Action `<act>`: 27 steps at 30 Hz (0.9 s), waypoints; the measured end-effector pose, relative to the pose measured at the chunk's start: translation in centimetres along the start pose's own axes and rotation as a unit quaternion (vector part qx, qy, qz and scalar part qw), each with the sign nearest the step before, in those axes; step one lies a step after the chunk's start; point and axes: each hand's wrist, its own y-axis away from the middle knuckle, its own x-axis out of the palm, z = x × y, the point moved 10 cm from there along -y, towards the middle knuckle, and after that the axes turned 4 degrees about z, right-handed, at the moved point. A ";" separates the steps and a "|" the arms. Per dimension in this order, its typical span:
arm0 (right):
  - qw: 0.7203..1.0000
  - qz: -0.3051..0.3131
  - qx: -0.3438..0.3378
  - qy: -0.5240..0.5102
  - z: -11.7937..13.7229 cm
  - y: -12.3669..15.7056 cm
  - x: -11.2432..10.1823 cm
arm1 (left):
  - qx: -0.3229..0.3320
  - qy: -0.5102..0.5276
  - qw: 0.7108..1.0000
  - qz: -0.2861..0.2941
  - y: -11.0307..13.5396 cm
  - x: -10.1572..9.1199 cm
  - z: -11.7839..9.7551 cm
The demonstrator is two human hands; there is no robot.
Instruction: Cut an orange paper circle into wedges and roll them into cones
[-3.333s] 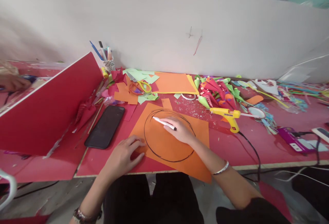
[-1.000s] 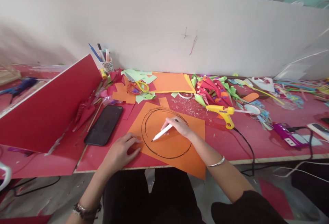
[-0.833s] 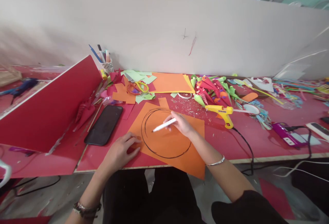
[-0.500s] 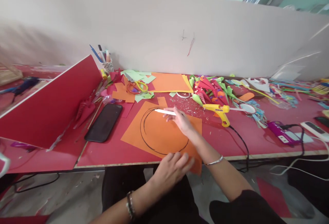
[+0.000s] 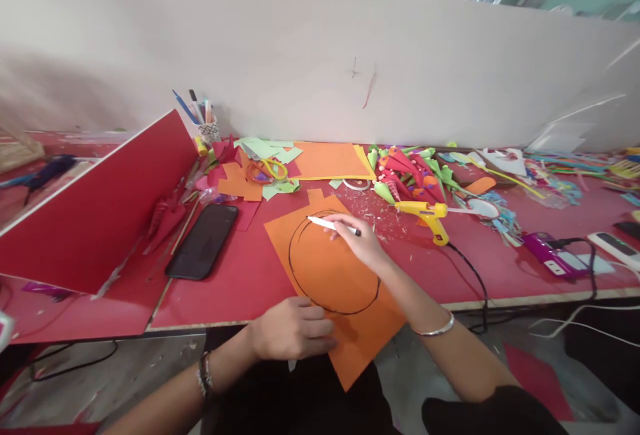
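Note:
An orange sheet of paper (image 5: 345, 282) lies turned askew on the table, with its near corner hanging over the front edge. A rough black circle is drawn on it, its upper left part in doubled lines. In my right hand (image 5: 363, 242) is a white marker (image 5: 325, 223), its tip at the circle's upper left. My left hand (image 5: 295, 330) is curled closed at the sheet's lower left edge. A small pale tip shows beneath it, and what its fingers hold is hidden.
A black phone (image 5: 203, 242) lies left of the paper. To the right is a yellow glue gun (image 5: 425, 212) with a cord. Paper scraps, yellow-handled scissors (image 5: 275, 168) and colourful paper cones (image 5: 407, 172) lie behind. A red board (image 5: 110, 202) leans at left.
The orange sheet has turned and shifted right and towards me. My left hand has moved left and curled closed. My right hand with the marker has moved slightly right.

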 end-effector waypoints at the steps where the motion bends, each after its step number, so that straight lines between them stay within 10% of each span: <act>1: 1.000 -0.007 0.002 0.005 -0.3 0.0 0.1 | -0.011 -0.001 1.000 0.010 0.5 0.0 0.5; 13: 0.999 -0.033 0.022 0.023 -3.4 -2.1 0.2 | -0.240 0.127 0.960 0.075 6.4 0.7 6.6; 27: 0.998 -0.019 0.043 0.031 -4.3 -2.5 1.4 | -0.266 0.143 0.946 0.121 6.8 2.1 6.6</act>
